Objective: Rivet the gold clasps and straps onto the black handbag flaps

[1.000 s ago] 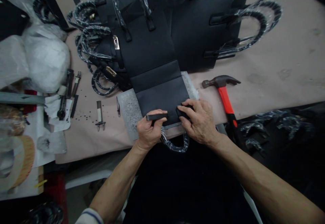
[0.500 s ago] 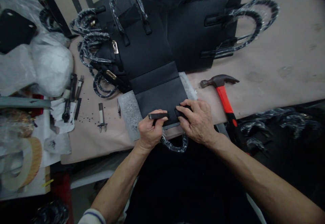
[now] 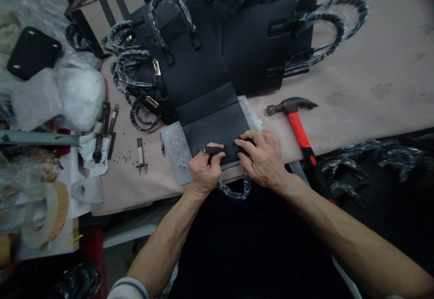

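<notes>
Left grip (image 3: 205,170) clenched round dark bar (image 3: 212,149), right grip (image 3: 261,160) pinching black piece (image 3: 238,147), black bag (image 3: 214,125) beneath, its inside hidden

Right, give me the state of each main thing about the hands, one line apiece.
Dark narrow bar-shaped piece: gripped by the left hand
Flat black bag panel: spread out, creased across, under the right hand
Whitish speckled slab: lying flat, partly covered
Claw hammer with red-and-black handle: lying down, unheld
Two-pronged metal tool: lying down, unheld
Black U-shaped handle between the wrists: wrapped in clear plastic
</notes>
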`<state>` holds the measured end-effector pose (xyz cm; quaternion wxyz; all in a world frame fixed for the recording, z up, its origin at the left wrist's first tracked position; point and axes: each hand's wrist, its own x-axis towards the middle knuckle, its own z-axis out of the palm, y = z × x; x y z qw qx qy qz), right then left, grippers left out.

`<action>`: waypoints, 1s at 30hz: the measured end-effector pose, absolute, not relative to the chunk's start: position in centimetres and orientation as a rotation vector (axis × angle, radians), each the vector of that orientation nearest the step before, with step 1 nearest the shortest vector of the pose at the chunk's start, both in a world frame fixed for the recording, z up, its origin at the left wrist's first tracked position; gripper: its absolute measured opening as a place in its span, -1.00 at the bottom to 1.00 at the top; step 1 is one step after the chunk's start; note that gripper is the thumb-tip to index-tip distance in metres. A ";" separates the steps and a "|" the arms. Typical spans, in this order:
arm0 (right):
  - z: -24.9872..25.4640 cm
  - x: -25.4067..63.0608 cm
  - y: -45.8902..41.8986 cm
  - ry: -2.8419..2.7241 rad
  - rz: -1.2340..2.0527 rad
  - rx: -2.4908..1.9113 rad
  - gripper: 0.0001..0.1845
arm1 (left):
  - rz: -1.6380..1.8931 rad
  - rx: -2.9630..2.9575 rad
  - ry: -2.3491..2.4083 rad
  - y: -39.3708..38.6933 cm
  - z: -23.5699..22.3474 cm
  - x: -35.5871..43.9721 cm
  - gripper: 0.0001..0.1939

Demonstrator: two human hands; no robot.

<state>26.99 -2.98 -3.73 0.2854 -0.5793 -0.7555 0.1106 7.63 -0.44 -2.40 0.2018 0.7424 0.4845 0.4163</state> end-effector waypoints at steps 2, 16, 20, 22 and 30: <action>-3.8 27.0 -3.0 -2.024 0.289 -1.542 -0.66 | 1.151 2.135 1.332 -0.5 -2.5 7.5 -0.91; -2.3 35.1 -4.7 -1.738 0.148 -1.878 -0.60 | 1.121 2.215 1.234 0.0 -2.7 7.3 -0.90; -2.1 37.4 -5.3 -1.800 0.373 -2.451 -0.50 | 1.073 2.229 1.235 0.0 -2.7 7.4 -0.90; -2.0 37.5 -5.1 -1.798 0.519 -2.519 -0.59 | 1.081 2.199 1.239 -0.1 -2.7 7.5 -0.89; 0.5 36.7 -6.7 -0.679 1.664 -1.892 -0.76 | 1.058 2.141 1.274 -0.4 -3.7 7.3 -0.82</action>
